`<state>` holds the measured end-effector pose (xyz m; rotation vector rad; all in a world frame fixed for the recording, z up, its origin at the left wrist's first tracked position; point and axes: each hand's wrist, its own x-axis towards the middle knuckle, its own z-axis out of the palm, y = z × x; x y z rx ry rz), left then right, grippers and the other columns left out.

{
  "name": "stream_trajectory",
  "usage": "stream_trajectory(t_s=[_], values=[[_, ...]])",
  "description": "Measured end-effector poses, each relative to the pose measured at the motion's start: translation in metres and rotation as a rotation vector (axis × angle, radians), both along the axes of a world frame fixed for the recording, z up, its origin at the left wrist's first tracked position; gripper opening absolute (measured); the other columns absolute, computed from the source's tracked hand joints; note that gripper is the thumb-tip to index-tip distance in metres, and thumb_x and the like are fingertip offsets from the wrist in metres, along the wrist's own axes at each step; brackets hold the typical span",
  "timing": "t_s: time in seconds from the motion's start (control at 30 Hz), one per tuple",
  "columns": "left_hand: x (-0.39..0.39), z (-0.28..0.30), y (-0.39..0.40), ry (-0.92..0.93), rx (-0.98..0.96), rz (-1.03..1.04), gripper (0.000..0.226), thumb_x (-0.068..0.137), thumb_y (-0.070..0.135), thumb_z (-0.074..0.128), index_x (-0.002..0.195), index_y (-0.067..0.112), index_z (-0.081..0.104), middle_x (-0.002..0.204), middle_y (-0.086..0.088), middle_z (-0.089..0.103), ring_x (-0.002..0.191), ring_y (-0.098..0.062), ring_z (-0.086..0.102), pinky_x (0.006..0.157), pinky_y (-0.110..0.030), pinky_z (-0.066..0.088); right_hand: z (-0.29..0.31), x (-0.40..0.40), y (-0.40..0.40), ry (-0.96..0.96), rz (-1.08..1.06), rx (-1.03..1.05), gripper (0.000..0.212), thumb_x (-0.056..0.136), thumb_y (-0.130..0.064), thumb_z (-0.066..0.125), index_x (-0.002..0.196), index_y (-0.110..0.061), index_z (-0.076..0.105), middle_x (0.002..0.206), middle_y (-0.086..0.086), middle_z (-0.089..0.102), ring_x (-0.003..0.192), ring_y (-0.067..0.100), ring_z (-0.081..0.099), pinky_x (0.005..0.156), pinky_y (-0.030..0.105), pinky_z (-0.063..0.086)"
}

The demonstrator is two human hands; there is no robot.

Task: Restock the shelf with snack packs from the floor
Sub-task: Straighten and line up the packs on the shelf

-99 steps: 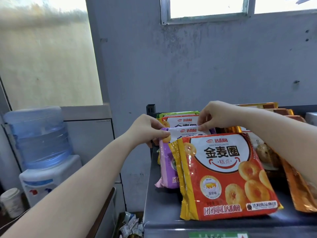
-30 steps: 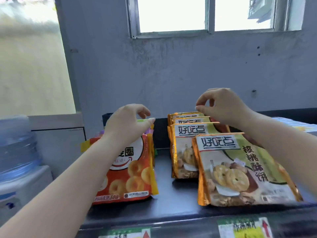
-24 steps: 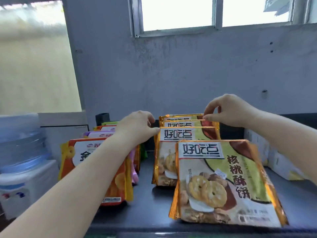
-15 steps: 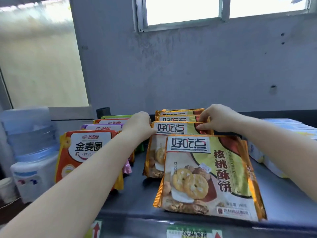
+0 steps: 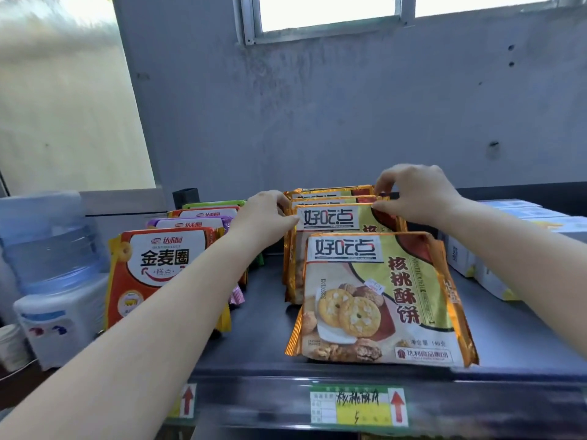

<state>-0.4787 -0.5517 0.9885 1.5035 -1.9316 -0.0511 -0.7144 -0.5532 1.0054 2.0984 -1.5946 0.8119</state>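
Observation:
A row of gold-edged walnut cookie packs stands on the dark shelf (image 5: pixel 260 315). The front pack (image 5: pixel 378 300) leans back. Behind it is a second pack (image 5: pixel 330 217), and two more stand further back. My left hand (image 5: pixel 263 220) pinches the second pack's top left corner. My right hand (image 5: pixel 416 195) pinches the top right corners of the packs behind the front one. To the left stands a row of ring-cake packs, an orange one (image 5: pixel 158 274) in front, partly hidden by my left forearm.
White boxes (image 5: pixel 495 258) lie on the shelf at the right. A water dispenser (image 5: pixel 54 268) with a blue bottle stands left of the shelf, a paper cup (image 5: pixel 11 347) beside it. Price labels (image 5: pixel 359 404) hang on the shelf's front edge. A grey wall rises behind.
Both hands moved from the ring-cake packs rightward to the cookie row and closed on the top edges of the packs behind the front one. The view shifted right, then lower.

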Motion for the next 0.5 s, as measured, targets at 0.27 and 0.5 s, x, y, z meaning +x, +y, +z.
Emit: stream_trajectory(t_s=[0.27, 0.5], values=[[-0.019, -0.014, 0.023, -0.059, 0.267, -0.105, 0.043, 0.078, 0.047, 0.066, 0.093, 0.007, 0.07, 0.091, -0.005, 0.069, 0.077, -0.018, 0.063, 0.079, -0.038, 0.056, -0.003, 0.001, 0.034, 0.088, 0.1, 0.555, 0.023, 0.079, -0.048, 0.065, 0.085, -0.026, 0.07, 0.081, -0.013, 0.064, 0.071, 0.001, 0.054, 0.061, 0.018, 0.041], [-0.01, -0.019, 0.028, 0.191, 0.225, -0.161, 0.023, 0.078, 0.036, 0.07, 0.085, 0.02, 0.056, 0.093, 0.002, 0.063, 0.075, -0.008, 0.059, 0.048, -0.017, 0.041, -0.007, 0.009, 0.036, -0.049, 0.224, 0.34, 0.014, 0.08, -0.034, 0.069, 0.072, -0.023, 0.066, 0.064, -0.013, 0.055, 0.059, 0.003, 0.048, 0.052, 0.013, 0.036]])
